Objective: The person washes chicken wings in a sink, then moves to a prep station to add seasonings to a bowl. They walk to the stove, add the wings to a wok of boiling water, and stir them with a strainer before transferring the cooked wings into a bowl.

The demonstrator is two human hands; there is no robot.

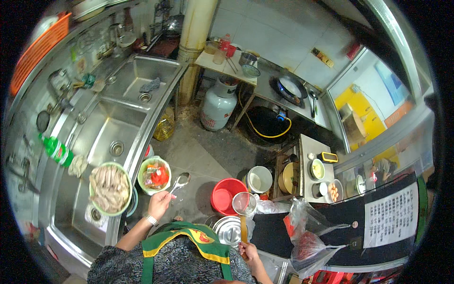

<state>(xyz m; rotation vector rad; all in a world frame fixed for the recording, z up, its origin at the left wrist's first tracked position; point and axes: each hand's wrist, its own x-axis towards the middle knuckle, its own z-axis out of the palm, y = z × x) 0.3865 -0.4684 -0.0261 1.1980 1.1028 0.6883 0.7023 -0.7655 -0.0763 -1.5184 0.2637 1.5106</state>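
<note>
My left hand [159, 205] is closed around a metal spoon [182, 180], its bowl pointing up and away from me. My right hand [249, 251] grips the brown handle of a strainer or ladle [244, 203] with a round head, which appears over the edge of a red bucket [220, 193]. Left of the spoon, a light green bin [140, 178] holds red and orange waste. A green-rimmed bowl [126, 198] filled with pale meat pieces [109, 186] sits at the sink's edge. Below the strainer is a round metal lid [227, 231].
Steel sinks [106, 131] line the left. Ahead stand a gas cylinder [219, 103] and a wok [291, 88] on a counter. A white bucket [260, 180] is beyond the red one. At right, a small table [312, 143] bears bowls and eggs; plastic bags [308, 245] hang nearby.
</note>
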